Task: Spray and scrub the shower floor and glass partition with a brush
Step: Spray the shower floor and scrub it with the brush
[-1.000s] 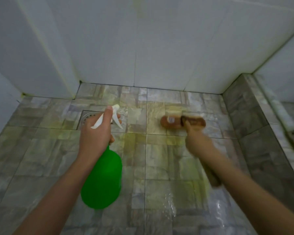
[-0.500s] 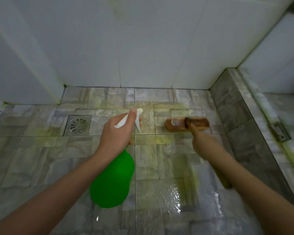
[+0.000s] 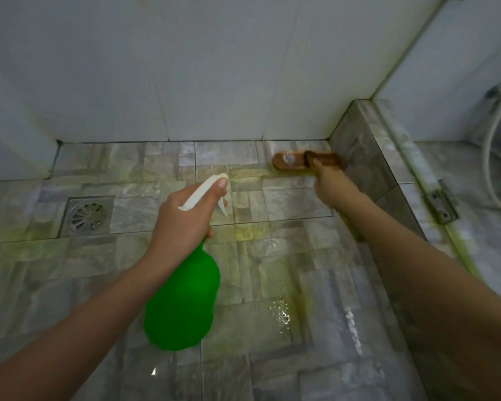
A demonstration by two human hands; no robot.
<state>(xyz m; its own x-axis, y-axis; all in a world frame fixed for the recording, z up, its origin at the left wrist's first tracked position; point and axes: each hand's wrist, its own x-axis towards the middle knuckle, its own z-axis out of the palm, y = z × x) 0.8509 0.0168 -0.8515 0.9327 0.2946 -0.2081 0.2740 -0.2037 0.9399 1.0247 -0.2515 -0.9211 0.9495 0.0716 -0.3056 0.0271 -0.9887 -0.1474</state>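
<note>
Where the floor (image 3: 29, 273) meets the white wall (image 3: 214, 82), far to the right of the drain (image 3: 88, 216) and beyond it, the brush (image 3: 298, 161) lies bristles down on the tiles, its right end touching the grey curb (image 3: 365, 157). The right hand (image 3: 329, 182) holds it from behind, fingers clamped on the handle just behind the wooden head. Just right of the drain and nearer the person, the left hand (image 3: 182, 218) holds a green bottle (image 3: 182, 299) above the floor; its fingers are wrapped round the neck and the thumb lies along the white sprayer (image 3: 206, 186), whose nozzle points toward the brush. Right of the drain and nearer the person, the tiles are wet and glinting, with yellow-green staining. Past the curb, further right of the drain, are a metal hinge (image 3: 441, 204) and a hose (image 3: 489, 169).
</note>
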